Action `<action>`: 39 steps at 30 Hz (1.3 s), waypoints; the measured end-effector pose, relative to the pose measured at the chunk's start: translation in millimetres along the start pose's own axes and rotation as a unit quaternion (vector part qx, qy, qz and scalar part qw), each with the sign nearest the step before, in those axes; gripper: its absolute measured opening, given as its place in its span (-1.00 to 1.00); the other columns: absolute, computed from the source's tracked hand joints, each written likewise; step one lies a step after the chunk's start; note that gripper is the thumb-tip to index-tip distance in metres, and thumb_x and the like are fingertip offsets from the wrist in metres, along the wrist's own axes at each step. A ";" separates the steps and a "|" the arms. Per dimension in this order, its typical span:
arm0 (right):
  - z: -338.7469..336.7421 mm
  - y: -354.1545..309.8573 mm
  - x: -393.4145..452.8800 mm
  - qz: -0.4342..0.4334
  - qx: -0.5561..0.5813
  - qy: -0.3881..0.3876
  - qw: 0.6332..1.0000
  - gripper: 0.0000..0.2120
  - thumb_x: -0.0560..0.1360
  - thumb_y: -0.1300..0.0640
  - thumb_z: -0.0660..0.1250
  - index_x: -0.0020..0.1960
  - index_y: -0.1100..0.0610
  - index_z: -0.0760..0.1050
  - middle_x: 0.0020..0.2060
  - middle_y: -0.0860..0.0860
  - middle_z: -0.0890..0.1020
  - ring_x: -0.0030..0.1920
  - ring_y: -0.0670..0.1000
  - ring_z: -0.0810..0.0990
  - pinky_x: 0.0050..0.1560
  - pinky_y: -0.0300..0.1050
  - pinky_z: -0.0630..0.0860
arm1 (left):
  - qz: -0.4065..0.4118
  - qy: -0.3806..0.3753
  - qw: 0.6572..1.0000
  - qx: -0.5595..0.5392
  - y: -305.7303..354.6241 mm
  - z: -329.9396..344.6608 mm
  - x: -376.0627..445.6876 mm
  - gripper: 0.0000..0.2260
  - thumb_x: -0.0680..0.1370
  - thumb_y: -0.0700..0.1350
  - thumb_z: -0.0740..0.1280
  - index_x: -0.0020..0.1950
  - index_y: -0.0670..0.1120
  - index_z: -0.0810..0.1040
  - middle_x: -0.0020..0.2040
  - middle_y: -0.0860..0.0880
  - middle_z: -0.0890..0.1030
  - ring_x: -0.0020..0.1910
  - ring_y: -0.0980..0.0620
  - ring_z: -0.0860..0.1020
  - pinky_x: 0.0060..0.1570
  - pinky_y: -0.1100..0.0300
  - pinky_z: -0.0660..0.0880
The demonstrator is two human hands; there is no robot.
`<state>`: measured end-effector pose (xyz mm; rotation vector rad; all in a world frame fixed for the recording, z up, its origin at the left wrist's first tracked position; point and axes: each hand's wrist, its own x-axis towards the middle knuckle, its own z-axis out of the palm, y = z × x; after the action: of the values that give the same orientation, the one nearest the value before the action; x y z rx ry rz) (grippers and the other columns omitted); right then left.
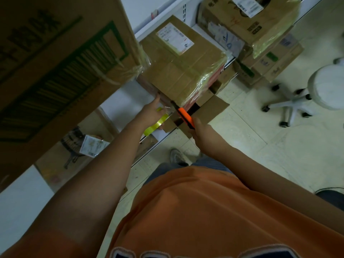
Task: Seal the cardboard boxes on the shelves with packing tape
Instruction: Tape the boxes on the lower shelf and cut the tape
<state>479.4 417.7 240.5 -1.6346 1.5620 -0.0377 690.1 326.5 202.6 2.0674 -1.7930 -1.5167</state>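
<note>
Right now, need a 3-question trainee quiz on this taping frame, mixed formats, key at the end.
1. True or false: the right hand grips an orange cutter.
2. The yellow-green tape roll is: A) on the stool B) at the left hand C) on the floor.
3. Fill in: the white label sits on the ___ of the middle box.

Key: 1 true; 2 B; 3 top.

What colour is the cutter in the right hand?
Orange with a black edge: the cutter, gripped by the right hand, shows best in the head view.
</note>
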 end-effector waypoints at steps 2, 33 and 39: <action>1.9 -7.6 3.5 -0.012 -0.048 0.024 0.998 -0.74 0.67 0.07 0.16 0.27 0.19 0.29 -0.22 0.17 0.59 -0.34 0.14 0.53 -0.43 -0.08 0.34 | 0.001 -0.011 1.000 -0.025 1.1 -0.1 -3.2 -0.33 0.66 0.03 0.25 0.64 0.08 -0.07 0.60 -0.11 0.20 0.07 0.25 0.63 -0.20 0.47 0.42; 40.4 11.8 27.9 0.076 -0.172 -0.068 0.980 -0.66 0.67 0.07 0.12 0.38 0.19 0.25 0.00 0.15 0.61 -0.05 0.16 0.63 -0.20 -0.03 0.48 | -0.088 0.006 0.983 -0.161 -24.6 -23.9 -0.4 -0.39 0.62 -0.05 0.28 0.58 0.28 0.08 -0.05 -0.27 0.63 -0.32 -0.16 0.67 -0.29 0.01 0.61; 27.0 34.1 11.1 0.037 -0.176 -0.012 0.984 -0.67 0.67 -0.04 0.10 0.30 0.16 0.32 -0.02 0.12 0.62 -0.19 0.10 0.54 -0.30 -0.11 0.27 | -0.074 -0.012 0.964 -0.255 -29.2 -27.3 -10.1 -0.27 0.67 -0.03 0.26 0.62 0.13 -0.22 0.01 -0.23 0.70 -0.20 -0.25 0.70 -0.30 0.05 0.57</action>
<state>469.3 427.9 197.9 -1.8343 1.6780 0.3130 730.9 329.2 207.0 1.9500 -1.1021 -1.8046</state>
